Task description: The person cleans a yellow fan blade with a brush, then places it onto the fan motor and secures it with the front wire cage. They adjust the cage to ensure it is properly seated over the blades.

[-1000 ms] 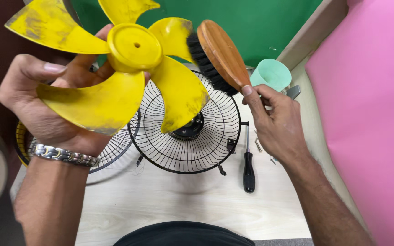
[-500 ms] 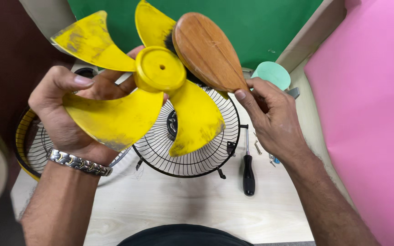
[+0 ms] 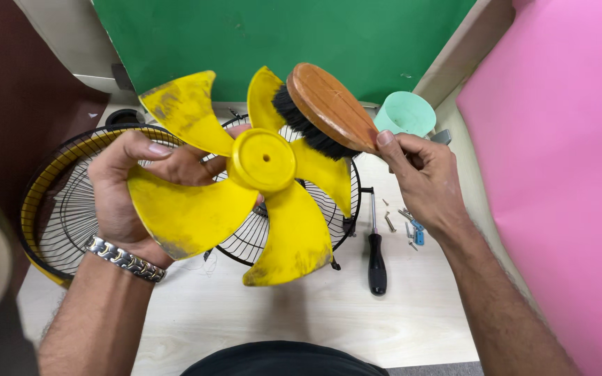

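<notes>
Nearest, the left hand [image 3: 123,188], wearing a metal bracelet [image 3: 123,258], is gripping the yellow fan blade [image 3: 263,160] above the desk [image 3: 301,313]. The thumb is lying over the wing at nine o'clock of the hub and the fingers are curling behind it. The blade is hanging in mid-air, hub facing up, with dirt smudging the wing tips at six and eleven o'clock.

The right hand [image 3: 423,177], at three o'clock of the hub, is closing its grip on the handle of a wooden brush [image 3: 329,104]. The black bristles are pressing on the wing at one o'clock. By my judgement the step in hand is brushing grime off the wings. Going on to another wing is calling for a steady left grip and a turn of the blade, since several wings are showing dirt.

On the desk, a screwdriver [image 3: 376,257] is lying at four o'clock, with loose screws [image 3: 402,223] just beside it. Under the blade, two wire grilles [image 3: 57,202] are resting. Farther off, a mint cup [image 3: 405,115] is standing at two o'clock, against a green board [image 3: 280,35].
</notes>
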